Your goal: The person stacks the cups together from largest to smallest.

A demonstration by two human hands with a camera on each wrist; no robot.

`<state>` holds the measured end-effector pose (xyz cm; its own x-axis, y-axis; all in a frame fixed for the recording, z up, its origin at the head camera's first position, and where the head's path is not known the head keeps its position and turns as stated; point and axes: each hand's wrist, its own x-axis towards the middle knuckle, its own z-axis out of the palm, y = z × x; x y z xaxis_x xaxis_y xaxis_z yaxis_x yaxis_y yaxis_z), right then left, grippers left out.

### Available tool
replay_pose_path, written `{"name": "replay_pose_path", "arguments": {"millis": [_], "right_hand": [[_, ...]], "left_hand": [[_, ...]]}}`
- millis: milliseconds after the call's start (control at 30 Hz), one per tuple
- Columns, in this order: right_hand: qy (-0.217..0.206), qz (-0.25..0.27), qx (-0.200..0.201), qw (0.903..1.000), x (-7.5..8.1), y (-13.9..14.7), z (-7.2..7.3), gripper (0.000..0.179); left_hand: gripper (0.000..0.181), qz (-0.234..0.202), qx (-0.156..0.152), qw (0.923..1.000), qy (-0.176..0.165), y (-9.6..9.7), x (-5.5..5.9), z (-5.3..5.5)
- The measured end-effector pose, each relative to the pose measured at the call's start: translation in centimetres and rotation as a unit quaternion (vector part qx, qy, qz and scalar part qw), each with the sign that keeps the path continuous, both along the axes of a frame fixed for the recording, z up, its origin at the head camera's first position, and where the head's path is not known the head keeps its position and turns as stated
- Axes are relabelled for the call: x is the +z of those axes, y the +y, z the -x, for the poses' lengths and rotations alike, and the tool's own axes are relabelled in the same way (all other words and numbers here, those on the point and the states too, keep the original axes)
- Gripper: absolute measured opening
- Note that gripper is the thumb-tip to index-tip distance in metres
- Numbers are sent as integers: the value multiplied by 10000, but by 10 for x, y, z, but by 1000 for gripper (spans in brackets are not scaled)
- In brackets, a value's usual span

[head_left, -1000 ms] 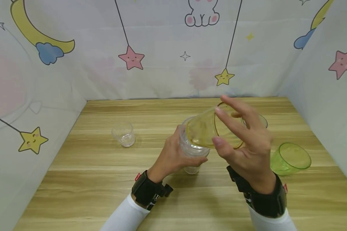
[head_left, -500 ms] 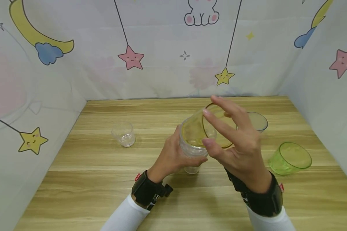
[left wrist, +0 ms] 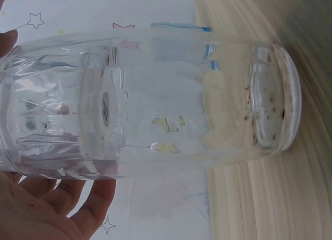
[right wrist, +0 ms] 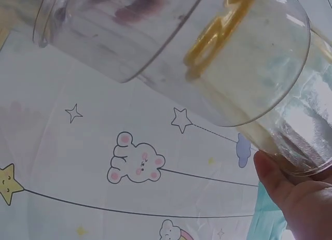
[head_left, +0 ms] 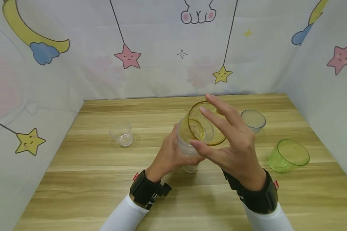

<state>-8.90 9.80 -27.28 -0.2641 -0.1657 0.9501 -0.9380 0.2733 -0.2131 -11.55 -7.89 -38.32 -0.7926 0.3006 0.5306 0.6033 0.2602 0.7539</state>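
In the head view, my left hand (head_left: 170,149) grips a tall clear cup (head_left: 186,148) at its upper part, slightly above the table. A second clear cup (left wrist: 57,110) is nested inside its top in the left wrist view. My right hand (head_left: 234,138) holds a yellow cup (head_left: 200,110) near its rim, thumb on one side and fingers on the other. This cup tilts with its mouth toward the right hand. Its thick yellow base (right wrist: 220,35) is within the clear rim in the right wrist view.
A small clear cup (head_left: 122,134) stands to the left on the wooden table (head_left: 104,199). On the right are a blue-rimmed cup (head_left: 253,120) and, closer, a green cup (head_left: 287,157). Patterned cloth (head_left: 156,48) encloses the back and sides.
My right hand has moved left, bringing the yellow cup from beside the clear rim to inside it and turning it more upright. The left hand keeps its grip and place.
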Motion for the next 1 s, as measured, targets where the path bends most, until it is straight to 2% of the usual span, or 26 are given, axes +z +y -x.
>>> {"name": "replay_pose_path", "arguments": {"millis": [133,300,567,700,833,1000], "right_hand": [[-482,-364,1,9982,-5,-1,2,64],[-1172,-748,-98,9902,-12,1,6,84],[-1442,-648,-187,9872,-17,2,9,97],[-1652,-594,162,9843,-21,1,13,103],[-2087,-580,601,9744,-27,-1,16,110],[-2466,-483,799,9646,-31,-2,18,112]], "left_hand": [[93,84,7,9999,-56,0,1,0],[92,129,-17,9997,-182,0,2,-1],[93,136,-1,9997,-191,0,1,0],[93,190,13,9998,-82,0,1,1],[90,459,165,9988,65,1,1,2],[90,496,125,9987,-15,1,2,2]]}}
